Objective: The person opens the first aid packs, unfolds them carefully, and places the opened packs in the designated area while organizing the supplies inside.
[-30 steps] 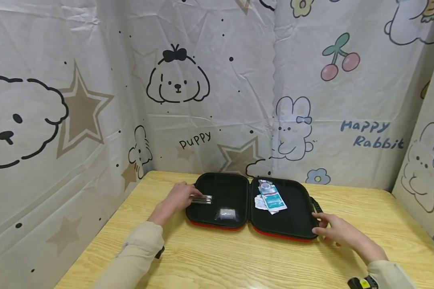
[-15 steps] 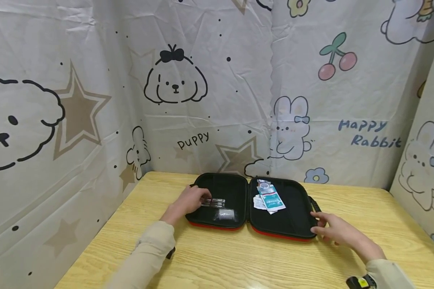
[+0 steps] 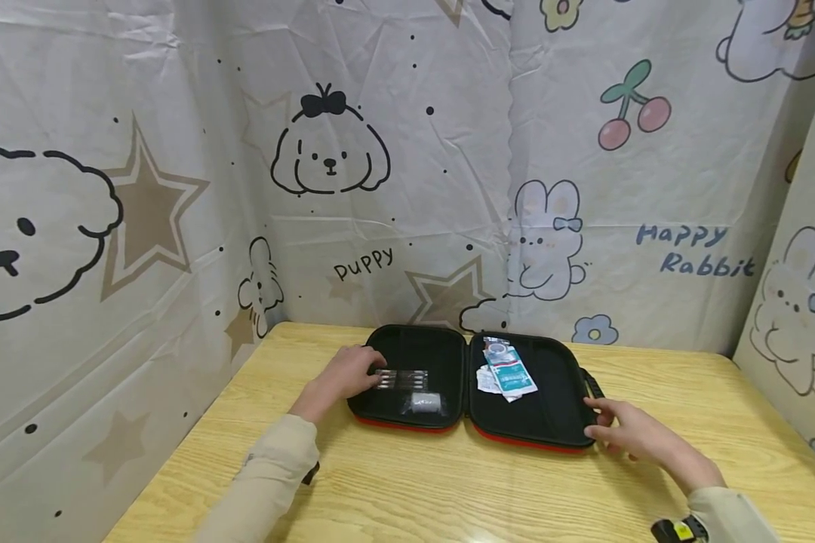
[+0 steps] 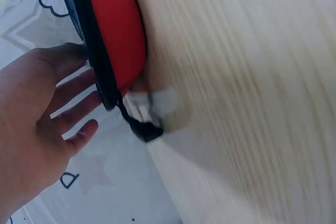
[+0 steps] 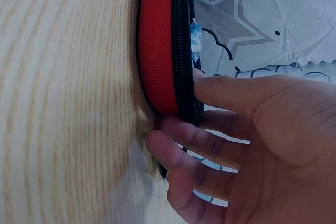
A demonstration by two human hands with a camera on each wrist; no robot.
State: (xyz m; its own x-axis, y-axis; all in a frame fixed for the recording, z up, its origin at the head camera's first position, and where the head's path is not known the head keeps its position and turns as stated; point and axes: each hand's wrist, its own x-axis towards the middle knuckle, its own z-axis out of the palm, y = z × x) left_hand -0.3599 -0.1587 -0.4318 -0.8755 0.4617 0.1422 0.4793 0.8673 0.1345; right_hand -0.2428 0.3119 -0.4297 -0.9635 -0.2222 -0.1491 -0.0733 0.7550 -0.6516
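Note:
A black-lined zip case (image 3: 441,354) with a red outer shell (image 5: 156,40) lies spread on the table. In its left half is a clear pack of cotton swabs (image 3: 402,379), beside a white roll in clear wrapping (image 3: 425,403). My left hand (image 3: 349,371) is at the left rim, its fingertips close to the swab pack; in the left wrist view its fingers are loosely bent behind the rim. My right hand (image 3: 628,431) holds the case's right front corner, thumb inside and fingers outside. Teal-and-white packets (image 3: 512,371) lie in the right half.
The wooden table (image 3: 462,490) extends in front of the case. A printed cloth (image 3: 394,151) hangs behind and at both sides. A black zip pull (image 4: 146,130) dangles from the left edge, and a black strap handle (image 3: 593,385) is at the right edge.
My left hand carried the swab pack rightward into the left half, let it go, then drew back left. The pack now lies flat. My right hand has stayed at its corner.

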